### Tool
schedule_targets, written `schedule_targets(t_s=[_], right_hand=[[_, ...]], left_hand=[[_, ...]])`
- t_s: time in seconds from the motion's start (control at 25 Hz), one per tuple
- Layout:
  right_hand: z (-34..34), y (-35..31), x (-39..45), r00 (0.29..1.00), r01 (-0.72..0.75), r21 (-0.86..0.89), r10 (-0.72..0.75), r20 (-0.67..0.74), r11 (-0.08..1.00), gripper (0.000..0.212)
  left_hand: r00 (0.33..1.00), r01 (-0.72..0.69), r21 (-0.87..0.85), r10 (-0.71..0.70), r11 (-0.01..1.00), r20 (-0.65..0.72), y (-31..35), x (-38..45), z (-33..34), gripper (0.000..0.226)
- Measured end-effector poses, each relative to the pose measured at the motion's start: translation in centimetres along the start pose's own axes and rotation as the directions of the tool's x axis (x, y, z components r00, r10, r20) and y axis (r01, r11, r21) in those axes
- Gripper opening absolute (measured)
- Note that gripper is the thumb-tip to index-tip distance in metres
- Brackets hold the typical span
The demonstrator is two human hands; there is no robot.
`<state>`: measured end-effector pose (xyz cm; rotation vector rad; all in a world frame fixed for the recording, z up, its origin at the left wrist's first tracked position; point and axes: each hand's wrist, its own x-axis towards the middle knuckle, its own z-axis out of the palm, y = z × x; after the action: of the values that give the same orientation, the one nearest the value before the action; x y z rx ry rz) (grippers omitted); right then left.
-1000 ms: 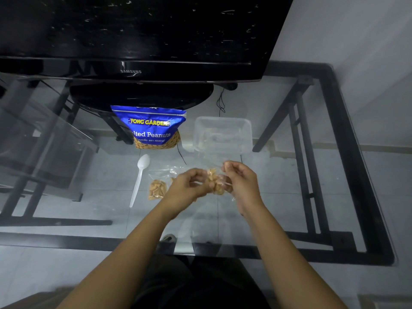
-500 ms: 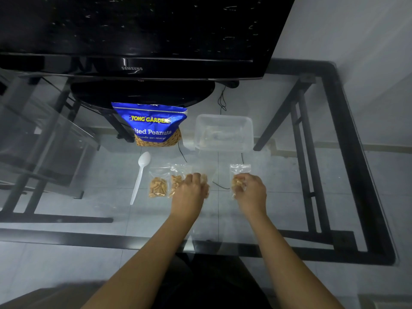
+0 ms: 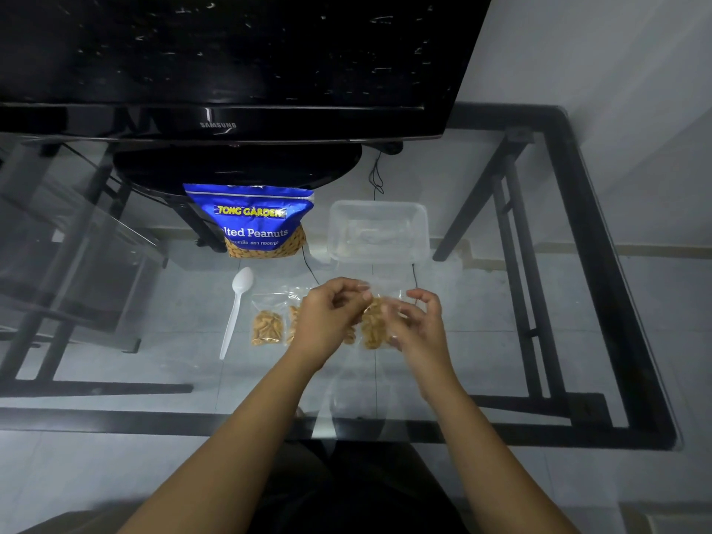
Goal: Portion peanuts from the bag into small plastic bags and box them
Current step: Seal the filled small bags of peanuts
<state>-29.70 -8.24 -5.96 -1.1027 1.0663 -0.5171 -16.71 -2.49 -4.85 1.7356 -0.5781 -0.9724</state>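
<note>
A blue bag of salted peanuts (image 3: 252, 221) stands at the back of the glass table. To its right sits an empty clear plastic box (image 3: 379, 231). My left hand (image 3: 327, 321) and my right hand (image 3: 418, 321) together hold a small clear bag of peanuts (image 3: 375, 323) above the table, fingers pinching at its top. One filled small bag (image 3: 266, 325) lies flat left of my left hand. A second one (image 3: 293, 321) beside it is partly hidden by that hand. A white plastic spoon (image 3: 235, 308) lies further left.
A black television (image 3: 231, 63) on an oval stand (image 3: 235, 167) fills the back of the glass table (image 3: 501, 341). The table's black frame (image 3: 601, 264) runs along the right and front. A thin black cable (image 3: 377, 175) hangs behind the box.
Half a second ago my hands were apart and pressed low on the table, each on a bag. Now they have come together and lifted one small bag between them.
</note>
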Motion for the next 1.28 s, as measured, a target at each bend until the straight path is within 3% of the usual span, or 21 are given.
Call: schedule_targets(t_s=[0.08,0.24,0.44,0.76,1.12,1.28], right_hand=[[0.1,-0.1,0.3,0.997,-0.019,-0.026,0.017,-0.082,0.999,0.023],[0.6,-0.1,0.7,0.979,0.075,-0.046,-0.082,-0.187,0.996,0.011],[1.1,-0.4,0.9,0.969,0.125,-0.027,-0.128,-0.212,0.992,0.011],[1.4,-1.0,0.6,0.912,0.206,-0.350,-0.309,-0.271,0.914,0.010],[-0.1,-0.9,0.4,0.920,0.174,-0.354,-0.280,-0.273,0.919,0.009],[-0.3,-0.8,0.2,0.945,0.144,-0.247,-0.208,-0.253,0.958,0.009]], left_hand=[[1.000,0.016,-0.012,-0.016,1.000,0.013,0.1,-0.1,0.1,0.009],[0.996,0.069,-0.023,-0.067,0.997,0.061,0.7,-0.3,0.3,0.005],[0.996,-0.081,0.158,0.075,0.984,0.042,1.8,0.0,0.3,0.007],[0.975,-0.211,0.527,0.215,0.823,0.055,1.5,0.7,0.6,0.019],[0.975,-0.213,0.603,0.206,0.769,0.082,1.2,0.3,-0.1,0.021],[0.975,-0.216,0.579,0.209,0.786,0.079,1.6,-0.5,0.1,0.023]])
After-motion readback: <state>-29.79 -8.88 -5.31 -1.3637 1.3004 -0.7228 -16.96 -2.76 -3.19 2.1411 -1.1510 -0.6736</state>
